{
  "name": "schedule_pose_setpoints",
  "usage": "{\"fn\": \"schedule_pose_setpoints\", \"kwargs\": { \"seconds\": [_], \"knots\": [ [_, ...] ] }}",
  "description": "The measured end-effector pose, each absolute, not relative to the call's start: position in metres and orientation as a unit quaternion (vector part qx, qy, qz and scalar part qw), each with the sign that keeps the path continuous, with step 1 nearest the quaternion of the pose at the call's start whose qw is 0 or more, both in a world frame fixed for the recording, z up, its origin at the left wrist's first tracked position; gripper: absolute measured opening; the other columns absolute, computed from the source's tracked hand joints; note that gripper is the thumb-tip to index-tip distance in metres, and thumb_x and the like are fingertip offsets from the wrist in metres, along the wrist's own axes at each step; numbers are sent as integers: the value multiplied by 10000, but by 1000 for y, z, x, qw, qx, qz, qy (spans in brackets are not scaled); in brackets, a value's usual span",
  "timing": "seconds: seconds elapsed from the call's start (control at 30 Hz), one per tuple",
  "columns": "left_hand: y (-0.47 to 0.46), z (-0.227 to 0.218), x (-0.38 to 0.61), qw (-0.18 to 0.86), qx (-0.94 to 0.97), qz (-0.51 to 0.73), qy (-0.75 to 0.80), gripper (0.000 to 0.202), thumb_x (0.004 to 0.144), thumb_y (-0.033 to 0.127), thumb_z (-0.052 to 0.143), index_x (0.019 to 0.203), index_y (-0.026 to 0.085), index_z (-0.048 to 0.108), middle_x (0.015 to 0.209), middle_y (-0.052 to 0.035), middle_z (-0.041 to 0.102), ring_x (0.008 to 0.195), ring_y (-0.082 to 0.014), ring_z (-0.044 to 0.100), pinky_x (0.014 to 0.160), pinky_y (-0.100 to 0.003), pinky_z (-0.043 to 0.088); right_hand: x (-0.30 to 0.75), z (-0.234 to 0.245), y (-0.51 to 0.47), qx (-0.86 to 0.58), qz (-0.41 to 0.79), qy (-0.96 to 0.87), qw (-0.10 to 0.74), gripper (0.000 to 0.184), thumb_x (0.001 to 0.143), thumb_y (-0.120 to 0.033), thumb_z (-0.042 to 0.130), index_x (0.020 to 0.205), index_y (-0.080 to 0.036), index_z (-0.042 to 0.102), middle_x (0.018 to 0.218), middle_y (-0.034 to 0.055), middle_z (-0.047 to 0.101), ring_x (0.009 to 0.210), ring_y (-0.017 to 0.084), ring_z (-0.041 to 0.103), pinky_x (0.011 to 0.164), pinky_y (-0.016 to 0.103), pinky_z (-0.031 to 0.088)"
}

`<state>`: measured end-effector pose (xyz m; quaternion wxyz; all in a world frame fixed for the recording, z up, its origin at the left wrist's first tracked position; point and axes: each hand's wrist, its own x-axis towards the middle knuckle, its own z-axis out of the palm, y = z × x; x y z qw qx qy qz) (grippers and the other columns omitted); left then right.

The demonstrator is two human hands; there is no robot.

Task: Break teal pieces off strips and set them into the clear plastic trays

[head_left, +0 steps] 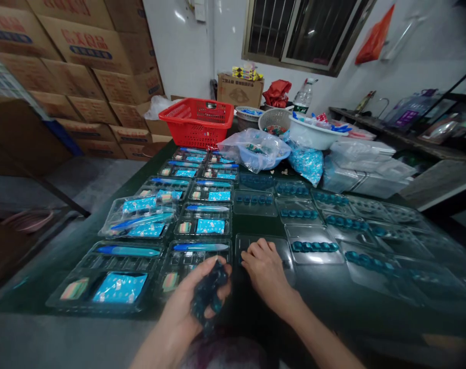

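Observation:
My left hand (179,302) is closed around a clump of dark teal translucent plastic pieces (208,289), low in the middle of the head view. On the clear plastic tray lid (286,259) just right of it rests my right hand (265,267), fingers curled down and bunched. Whatever lies under those fingertips is hidden. Right of this lid, another clear lid carries a row of teal pieces (315,247). Left of my hands lie clear compartment trays, each with a blue pen (201,247), a blue patterned packet (120,288) and pale striped strips (170,281).
Further lids with teal rows (346,222) cover the table's right side. At the back stand a red basket (196,123), a white basin (313,133), a bagged blue bowl (259,154) and stacked clear plastic (363,169). Cardboard boxes (90,46) line the left wall.

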<state>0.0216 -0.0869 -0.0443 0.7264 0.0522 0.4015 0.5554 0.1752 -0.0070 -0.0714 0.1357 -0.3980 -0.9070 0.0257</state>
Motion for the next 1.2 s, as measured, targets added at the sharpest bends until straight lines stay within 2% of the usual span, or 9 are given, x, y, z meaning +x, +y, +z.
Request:
{"fn": "schedule_pose_setpoints", "kwargs": {
  "seconds": [0.1,0.23,0.33,0.47,0.6,0.73,0.9,1.1,1.2],
  "knots": [
    [-82,-44,29,740,41,538,401,239,749,346,566,896,158,543,758,-49,574,463,-89,510,295,-134,242,178,-66,-11,-400,48,-902,154,160,802,-178,495,921,-206,597,816,52,572,822,202,442,702,346,306],
    [-77,-42,38,738,35,528,419,283,732,385,581,880,147,548,713,-42,589,428,-90,508,283,-145,261,187,-40,-16,-399,155,-864,265,330,822,-183,473,1149,-227,484,976,53,574,912,194,453,782,357,324],
    [-74,-38,45,748,34,505,429,292,732,414,573,830,141,546,606,-25,580,372,-91,489,268,-153,268,191,-20,-16,-344,277,-839,318,252,819,-203,496,1059,-259,546,951,21,586,903,163,480,806,329,342],
    [-71,-36,55,751,49,474,457,347,719,492,550,753,147,530,468,1,525,314,-99,470,247,-156,264,189,-11,-7,-298,404,-821,272,234,737,-176,599,955,-261,611,878,-13,609,847,140,519,789,291,370],
    [-68,-39,60,757,56,461,460,429,695,559,529,741,133,540,530,-25,556,349,-116,512,236,-155,258,188,-18,3,-288,484,-787,251,163,718,-136,586,855,-205,639,799,-14,612,768,118,547,709,240,405],
    [-66,-42,59,768,76,459,440,407,717,510,538,772,108,569,631,-47,580,373,-98,518,243,-146,264,187,-27,7,-316,553,-715,287,103,738,-166,555,821,-172,615,734,-15,604,674,102,559,620,214,430],
    [-66,-42,57,747,116,477,448,284,730,386,579,758,104,581,596,-35,555,370,-85,495,249,-137,255,190,-33,4,-342,575,-669,323,112,733,-262,589,794,-167,594,653,-20,586,594,100,553,572,218,442],
    [-66,-43,58,738,78,487,461,276,726,390,576,762,116,563,642,-41,567,382,-99,509,241,-148,258,198,-40,0,-304,590,-672,328,152,739,-215,585,884,-193,625,827,8,614,724,120,572,663,245,453],
    [-67,-47,61,745,89,479,456,296,723,400,574,775,109,571,630,-35,556,387,-106,517,240,-149,261,195,-45,-6,-324,614,-621,364,118,721,-227,613,834,-195,628,763,-3,621,692,117,574,650,240,454]
  ]
}}
